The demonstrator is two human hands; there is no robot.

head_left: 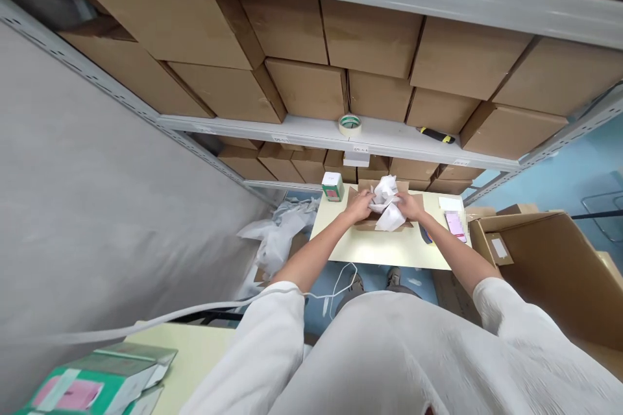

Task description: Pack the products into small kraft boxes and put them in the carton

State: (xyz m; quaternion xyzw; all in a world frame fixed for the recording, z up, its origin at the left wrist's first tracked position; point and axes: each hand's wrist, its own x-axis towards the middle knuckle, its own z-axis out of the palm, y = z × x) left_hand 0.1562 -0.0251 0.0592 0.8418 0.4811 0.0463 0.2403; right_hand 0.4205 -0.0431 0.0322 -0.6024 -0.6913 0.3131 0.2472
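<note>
Crumpled white packing paper (387,200) sits in and over an opened cardboard box (368,225) on the small pale table. My left hand (360,205) grips the paper's left side, its fingers curled in at the edge. On the opposite side my right hand (409,205) has its fingers closed on the same paper. Flaps of the box spread out below both hands, and the paper hides what lies inside. A small white and green carton (333,187) stands left of the box. A dark blue object (425,234) lies partly hidden by my right forearm.
Shelves of cardboard boxes (374,32) rise behind the table (384,251). Tape (350,124) and a yellow-black utility knife (437,135) lie on a shelf edge. A phone (455,225) rests at right, beside a large open carton (555,266). Plastic wrap (275,237) is heaped at left.
</note>
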